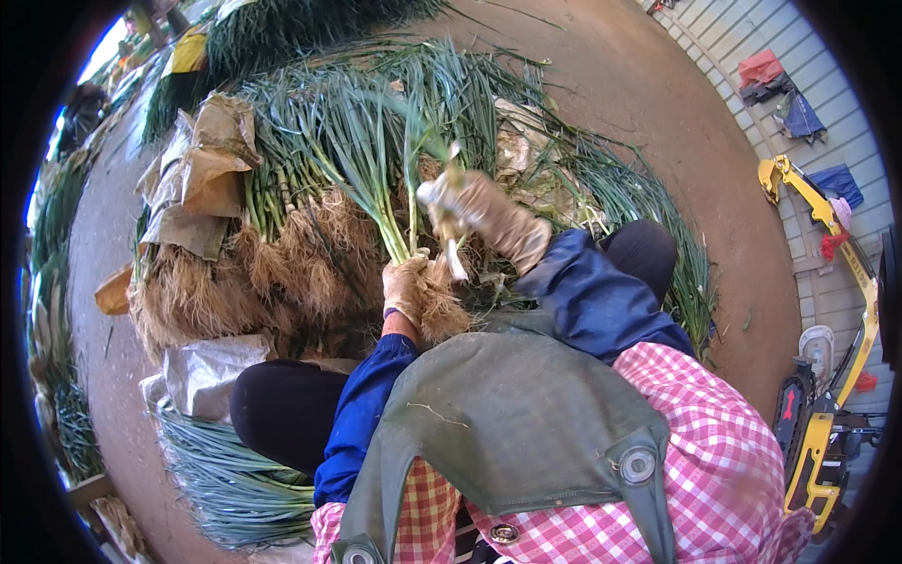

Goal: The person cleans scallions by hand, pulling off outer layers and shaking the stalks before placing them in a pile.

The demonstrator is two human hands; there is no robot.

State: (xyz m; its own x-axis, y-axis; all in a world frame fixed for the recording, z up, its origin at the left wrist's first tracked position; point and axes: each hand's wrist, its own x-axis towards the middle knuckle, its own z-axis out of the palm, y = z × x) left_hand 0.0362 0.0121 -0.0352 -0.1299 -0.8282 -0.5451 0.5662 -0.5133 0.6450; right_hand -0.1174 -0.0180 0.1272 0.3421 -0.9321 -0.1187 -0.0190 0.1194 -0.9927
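At frame centre, the gloved left hand [406, 287] is clenched around a green onion bunch [390, 188] just above its roots. The gloved right hand [474, 209], slightly higher, grips a small knife [454, 252] against it. A heap of onions [272, 235] lies at left.

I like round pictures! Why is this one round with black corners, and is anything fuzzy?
Head view: the fisheye lens makes a circle, bending the wall boards near the rim; the right hand looks slightly smeared; daylight is bright, with glare at top left.

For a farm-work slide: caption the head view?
Gloved left hand grips a green onion bunch; right hand works its stalks.
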